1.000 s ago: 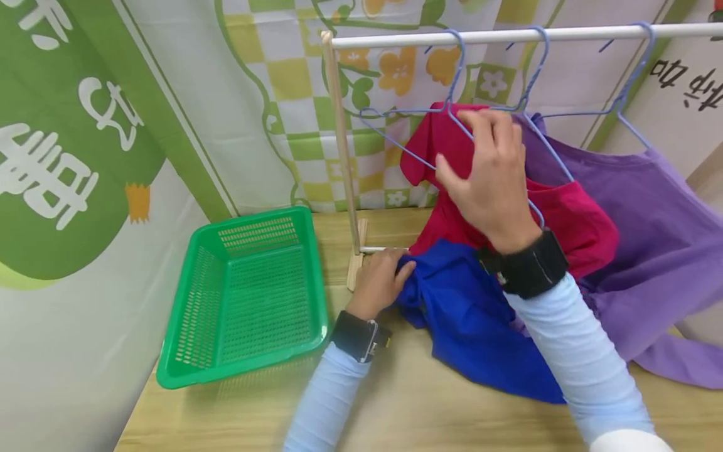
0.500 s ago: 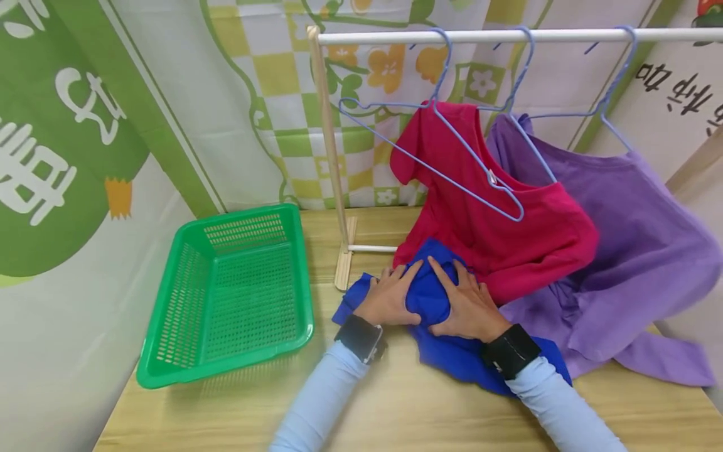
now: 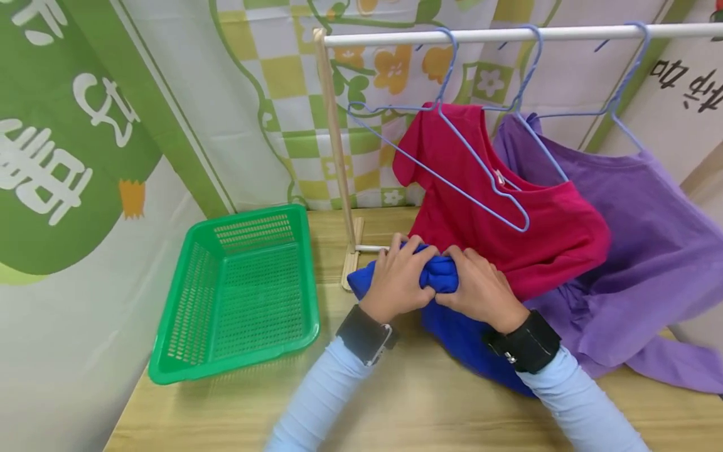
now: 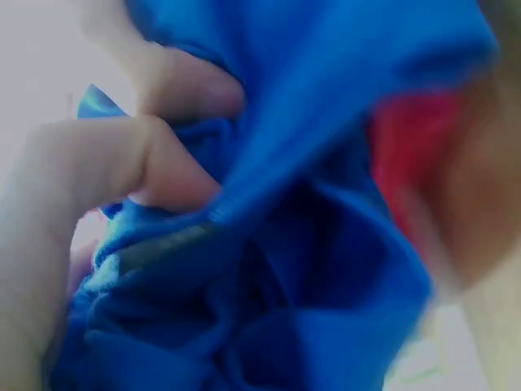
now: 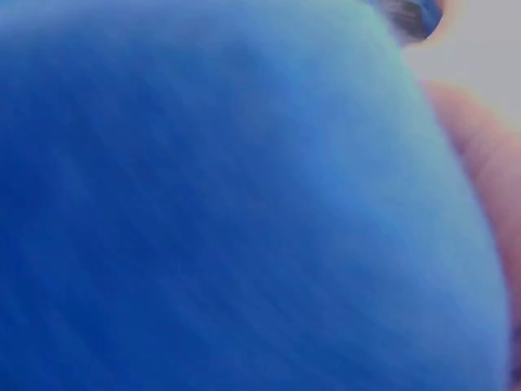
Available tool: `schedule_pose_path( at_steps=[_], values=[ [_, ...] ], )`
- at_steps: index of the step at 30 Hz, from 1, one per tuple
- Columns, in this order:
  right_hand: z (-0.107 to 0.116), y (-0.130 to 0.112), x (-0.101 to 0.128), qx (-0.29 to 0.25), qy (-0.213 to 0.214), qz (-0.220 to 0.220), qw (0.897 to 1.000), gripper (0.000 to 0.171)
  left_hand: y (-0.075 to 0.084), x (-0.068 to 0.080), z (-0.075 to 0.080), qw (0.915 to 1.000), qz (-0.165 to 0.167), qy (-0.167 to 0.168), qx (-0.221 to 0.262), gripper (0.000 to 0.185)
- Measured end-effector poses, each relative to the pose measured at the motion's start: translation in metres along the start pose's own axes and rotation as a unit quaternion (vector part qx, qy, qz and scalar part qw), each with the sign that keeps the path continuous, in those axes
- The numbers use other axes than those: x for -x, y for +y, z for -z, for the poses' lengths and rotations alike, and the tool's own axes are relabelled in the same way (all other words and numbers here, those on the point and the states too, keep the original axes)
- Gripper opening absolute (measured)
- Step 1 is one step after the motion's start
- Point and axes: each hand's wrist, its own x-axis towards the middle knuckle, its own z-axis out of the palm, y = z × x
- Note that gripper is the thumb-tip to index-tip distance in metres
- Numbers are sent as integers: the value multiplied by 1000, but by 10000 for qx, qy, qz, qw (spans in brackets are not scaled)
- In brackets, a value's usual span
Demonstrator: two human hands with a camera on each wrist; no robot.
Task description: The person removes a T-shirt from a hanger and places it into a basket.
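Nearest to us, on the wooden table (image 3: 407,408), both hands are bunched into the blue shirt (image 3: 469,339). Our left hand (image 3: 397,280) and right hand (image 3: 480,290) sit side by side, fingers curled into a fold of cloth gathered between them, so both are grasping the shirt. It lies crumpled on the table at the foot of the rack, its lower part spread toward us under the right wrist.

We judge the shirt to be light, soft and limp: it will sag and trail wherever it is not held, so a gathered handful near the middle, as here, carries it better than a single edge.

The left wrist view shows what the head view cannot: fingers (image 4: 114,163) pressed into deep folds of blue, with a sliver of red behind. The right wrist view is almost wholly blue cloth, blurred.

To the left stands a green basket (image 3: 169,351). Farther back, a red shirt (image 3: 542,238) and a purple shirt (image 3: 649,238) hang from hangers on the rail (image 3: 508,34), and one hanger (image 3: 395,150) hangs bare.
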Motion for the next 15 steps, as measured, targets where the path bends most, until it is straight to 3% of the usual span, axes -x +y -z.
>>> schedule_pose_path(
  at_steps=[5, 8, 15],
  values=[
    [36, -37, -15, -249, 668, 479, 9963, 43, 5, 1, 67, 9972, -231, 713, 44, 43],
    [55, -62, -26, -469, 773, 664, 9937, 37, 3, 5, 104, 9937, -244, 1097, 23, 41],
    [105, -121, -59, -646, 929, 853, 9899, 44, -13, 15, 179, 9860, -17, 1663, 114, 39]
  ],
)
